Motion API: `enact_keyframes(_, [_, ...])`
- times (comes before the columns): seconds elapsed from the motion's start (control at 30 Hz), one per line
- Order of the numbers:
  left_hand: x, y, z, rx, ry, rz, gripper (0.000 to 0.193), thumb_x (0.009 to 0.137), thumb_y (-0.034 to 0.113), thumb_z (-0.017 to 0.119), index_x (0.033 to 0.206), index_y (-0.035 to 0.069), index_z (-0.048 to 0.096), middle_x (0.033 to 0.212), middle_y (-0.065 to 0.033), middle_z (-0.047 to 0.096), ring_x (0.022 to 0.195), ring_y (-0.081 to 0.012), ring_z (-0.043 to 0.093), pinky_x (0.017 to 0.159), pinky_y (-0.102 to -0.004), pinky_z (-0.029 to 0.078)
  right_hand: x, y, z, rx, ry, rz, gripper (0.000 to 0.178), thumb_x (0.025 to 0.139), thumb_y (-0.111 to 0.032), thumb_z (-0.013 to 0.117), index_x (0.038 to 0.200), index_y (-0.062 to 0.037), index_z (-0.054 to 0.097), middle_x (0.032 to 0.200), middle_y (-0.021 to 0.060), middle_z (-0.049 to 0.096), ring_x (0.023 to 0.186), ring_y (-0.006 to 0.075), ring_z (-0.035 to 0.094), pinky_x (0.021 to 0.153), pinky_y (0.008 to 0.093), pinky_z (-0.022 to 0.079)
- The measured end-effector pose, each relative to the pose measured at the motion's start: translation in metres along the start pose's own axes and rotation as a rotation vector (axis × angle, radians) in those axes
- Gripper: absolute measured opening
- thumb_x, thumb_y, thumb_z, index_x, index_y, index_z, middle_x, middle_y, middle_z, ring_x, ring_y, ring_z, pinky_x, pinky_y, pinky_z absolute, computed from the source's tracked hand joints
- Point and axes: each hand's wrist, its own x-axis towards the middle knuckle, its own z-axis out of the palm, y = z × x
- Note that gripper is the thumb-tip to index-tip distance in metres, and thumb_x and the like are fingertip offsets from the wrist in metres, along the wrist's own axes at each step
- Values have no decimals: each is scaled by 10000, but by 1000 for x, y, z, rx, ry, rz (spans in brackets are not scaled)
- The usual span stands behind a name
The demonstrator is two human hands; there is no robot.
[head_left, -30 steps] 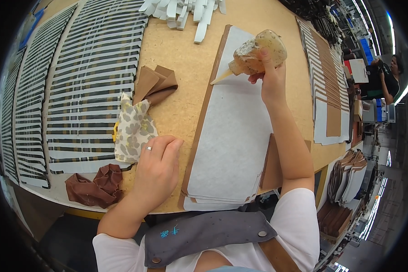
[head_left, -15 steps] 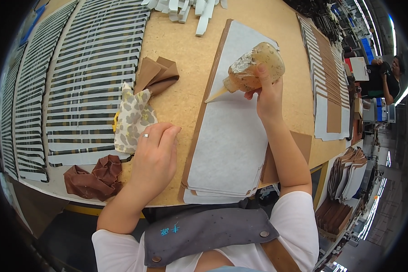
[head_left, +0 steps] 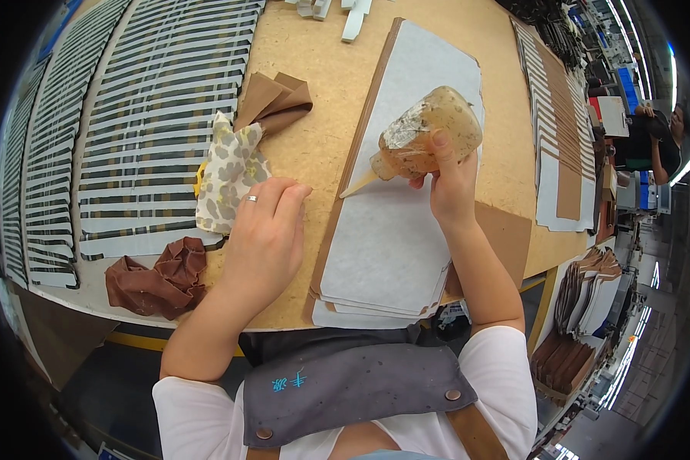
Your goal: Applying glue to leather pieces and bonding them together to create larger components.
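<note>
- While the right hand (head_left: 452, 188) wraps its fingers (head_left: 439, 140) around it, a soft, clear plastic squeeze bottle (head_left: 429, 134) filled with amber, cloudy glue lies tilted on its side above the top sheet, its tan cone nozzle (head_left: 360, 184) pointing down-left to the sheet's left edge.
- Whether the nozzle tip touches the paper cannot be told.
- Under the bottle is a stack of flat grey-white paper sheets with brown kraft borders (head_left: 391, 238), fanned slightly at the near end, each with notched corners; it lies lengthwise on the pale brown chipboard table (head_left: 322, 100).
- At the stack's left border rests the left hand (head_left: 264, 230), palm down on the table, fingers (head_left: 287, 201) close together and slightly curled, holding nothing; a ring sits on one finger.
- Just left of that hand lies a crumpled cream cloth with a grey leaf pattern (head_left: 226, 176), and touching its top a folded brown paper piece (head_left: 276, 103).
- Near the table's front edge sits a wrinkled dark brown rag (head_left: 157, 276).
- Rows of overlapping white-and-brown striped paper pieces (head_left: 146, 100) cover the table's left side.
- More brown-and-grey sheets (head_left: 552, 153) lie on the table's right side.
- Far right, another person (head_left: 655, 138) stands among shelves.
</note>
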Motion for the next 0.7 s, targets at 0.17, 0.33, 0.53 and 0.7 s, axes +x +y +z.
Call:
enact_keyframes(0.17, [0, -1, 1, 24, 4, 7, 296, 736, -64, 585, 1019, 5, 530, 972, -130, 530, 920, -305, 542, 772, -388, 439, -19, 2, 4, 4, -13, 22, 430, 898, -411, 578, 1072, -26, 499, 857, 74, 599, 651, 138, 604, 403, 240, 423])
enact_keyframes(0.33, [-1, -2, 1, 8, -6, -18, 225, 834, -34, 525, 1051, 21, 541, 1031, -147, 549, 900, -339, 544, 749, -391, 433, -36, 5, 4, 30, -27, 42, 444, 899, -408, 582, 1089, -17, 493, 877, 77, 593, 655, 143, 602, 404, 244, 429])
enact_keyframes(0.53, [-2, -4, 5, 10, 14, -6, 231, 828, -33, 528, 1052, 23, 536, 1024, -143, 547, 893, -338, 544, 758, -393, 431, -53, 9, 2, 89, -78, 76, 558, 867, -327, 651, 1221, -11, 358, 996, 99, 534, 773, 131, 590, 474, 225, 497])
enact_keyframes(0.7, [-2, -6, 7, 18, 1, -6, 228, 824, -36, 525, 1045, 24, 529, 1002, -141, 543, 888, -334, 543, 754, -394, 432, -70, 13, 5, 32, -9, -7, 498, 892, -377, 609, 1149, 28, 473, 943, 93, 579, 764, 151, 594, 550, 257, 490])
